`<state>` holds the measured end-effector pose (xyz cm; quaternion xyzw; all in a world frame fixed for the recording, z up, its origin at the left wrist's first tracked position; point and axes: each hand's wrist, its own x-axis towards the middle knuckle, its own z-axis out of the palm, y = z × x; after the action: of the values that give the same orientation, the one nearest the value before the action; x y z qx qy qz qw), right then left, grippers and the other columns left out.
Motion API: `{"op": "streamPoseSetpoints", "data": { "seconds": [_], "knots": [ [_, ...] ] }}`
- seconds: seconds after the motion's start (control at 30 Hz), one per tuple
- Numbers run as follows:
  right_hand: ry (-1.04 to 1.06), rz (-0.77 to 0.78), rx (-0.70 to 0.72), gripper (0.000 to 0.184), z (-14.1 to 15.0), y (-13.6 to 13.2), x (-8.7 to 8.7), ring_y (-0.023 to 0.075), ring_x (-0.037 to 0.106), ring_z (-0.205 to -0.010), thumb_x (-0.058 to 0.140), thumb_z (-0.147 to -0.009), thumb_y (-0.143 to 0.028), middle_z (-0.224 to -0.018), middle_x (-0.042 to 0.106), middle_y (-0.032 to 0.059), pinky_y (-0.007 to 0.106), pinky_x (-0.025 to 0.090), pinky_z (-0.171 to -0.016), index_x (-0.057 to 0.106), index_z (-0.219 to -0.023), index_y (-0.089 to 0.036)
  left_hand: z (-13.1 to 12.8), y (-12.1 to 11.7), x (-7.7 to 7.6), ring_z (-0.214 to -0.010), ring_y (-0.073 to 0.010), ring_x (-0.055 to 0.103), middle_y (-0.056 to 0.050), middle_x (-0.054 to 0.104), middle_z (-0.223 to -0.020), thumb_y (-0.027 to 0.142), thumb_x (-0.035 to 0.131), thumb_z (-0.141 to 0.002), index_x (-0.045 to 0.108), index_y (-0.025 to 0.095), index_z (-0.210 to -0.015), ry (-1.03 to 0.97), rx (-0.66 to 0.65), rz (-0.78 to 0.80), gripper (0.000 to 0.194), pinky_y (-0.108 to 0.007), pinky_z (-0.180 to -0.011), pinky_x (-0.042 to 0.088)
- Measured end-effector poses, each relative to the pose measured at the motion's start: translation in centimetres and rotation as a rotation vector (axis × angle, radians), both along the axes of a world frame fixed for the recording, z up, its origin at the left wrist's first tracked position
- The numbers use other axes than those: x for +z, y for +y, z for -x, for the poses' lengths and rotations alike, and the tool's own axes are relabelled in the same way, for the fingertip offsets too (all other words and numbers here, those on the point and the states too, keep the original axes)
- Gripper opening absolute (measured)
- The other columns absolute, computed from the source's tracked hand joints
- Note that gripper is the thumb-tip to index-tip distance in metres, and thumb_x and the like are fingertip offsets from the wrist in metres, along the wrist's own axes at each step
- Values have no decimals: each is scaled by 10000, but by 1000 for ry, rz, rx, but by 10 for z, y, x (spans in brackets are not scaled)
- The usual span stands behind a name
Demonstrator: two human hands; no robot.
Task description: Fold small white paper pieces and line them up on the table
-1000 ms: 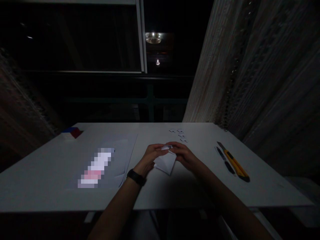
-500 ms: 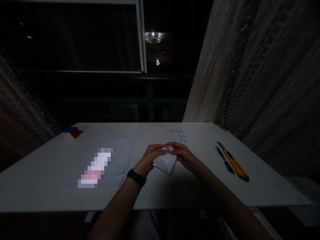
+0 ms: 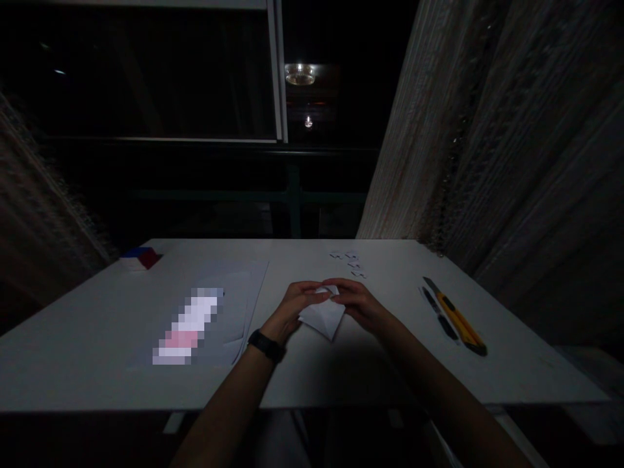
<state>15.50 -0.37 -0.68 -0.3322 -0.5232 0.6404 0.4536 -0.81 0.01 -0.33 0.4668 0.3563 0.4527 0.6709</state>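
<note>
A small piece of folded white paper is held between both hands over the middle of the table, one pointed corner toward me. My left hand, with a dark band on its wrist, is closed on the paper's left and upper side. On the upper right side, my right hand pinches the same paper, fingertips close to those of the left. A small folded flap shows between the thumbs. Fingers cover part of the far edge.
On the white table, a yellow utility knife and a pen lie at right. Several small paper pieces sit beyond my hands. Paper sheets and a partly blurred-out item are at left, a coloured cube at far left.
</note>
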Motion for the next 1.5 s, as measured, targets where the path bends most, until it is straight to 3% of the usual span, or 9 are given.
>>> {"op": "streamPoseSetpoints", "data": {
  "seconds": [0.23, 0.6, 0.93, 1.2, 1.3, 1.4, 1.5],
  "knots": [
    [100, 45, 72, 434, -2, -2, 1, 158, 556, -761, 679, -544, -156, -907, 627, 38, 269, 401, -662, 631, -974, -192, 0, -2, 2, -499, -111, 548, -53, 642, -641, 232, 751, -530, 654, 89, -774, -1, -7, 1, 299, -214, -479, 370],
    [67, 37, 86, 435, -4, -1, 0, 151, 546, -754, 689, -564, -172, -905, 622, 43, 267, 403, -652, 621, -993, -197, 2, 0, 0, -517, -121, 559, -67, 651, -655, 245, 755, -532, 660, 90, -782, 14, -14, -1, 309, -220, -497, 383],
    [29, 23, 29, 349, -1, 0, -2, 149, 521, -702, 628, -567, -144, -848, 604, 21, 233, 382, -562, 644, -908, -220, 0, -1, 2, -509, -127, 570, -57, 650, -644, 217, 747, -531, 655, 92, -790, 61, 34, 6, 302, -221, -487, 393],
    [-29, 25, -43, 406, -2, 3, -4, 128, 516, -656, 656, -545, -165, -728, 567, -11, 225, 375, -544, 627, -944, -231, 1, 3, -2, -590, -159, 597, -85, 674, -725, 188, 732, -523, 664, 98, -840, 1, 24, 12, 337, -255, -554, 425],
    [-71, -9, -83, 391, -3, 7, -6, 105, 500, -587, 668, -527, -154, -658, 542, -29, 222, 357, -524, 631, -913, -205, 3, 5, -3, -576, -145, 586, -74, 670, -682, 146, 676, -530, 679, 93, -795, -59, 31, 5, 271, -246, -563, 420],
    [-126, -93, -126, 374, -4, 10, -7, 100, 507, -557, 673, -511, -148, -632, 542, -34, 233, 363, -530, 622, -880, -180, 5, 8, -4, -591, -164, 591, -95, 667, -691, 239, 613, -583, 685, 79, -782, -133, -17, 43, 265, -259, -557, 424],
    [-204, -213, -174, 347, -4, 10, -8, 92, 498, -531, 667, -523, -155, -615, 524, -46, 235, 373, -525, 592, -860, -183, 4, 9, -7, -656, -177, 598, -109, 667, -757, 323, 629, -619, 682, 86, -790, -78, 4, 25, 298, -269, -590, 434]
  ]
}}
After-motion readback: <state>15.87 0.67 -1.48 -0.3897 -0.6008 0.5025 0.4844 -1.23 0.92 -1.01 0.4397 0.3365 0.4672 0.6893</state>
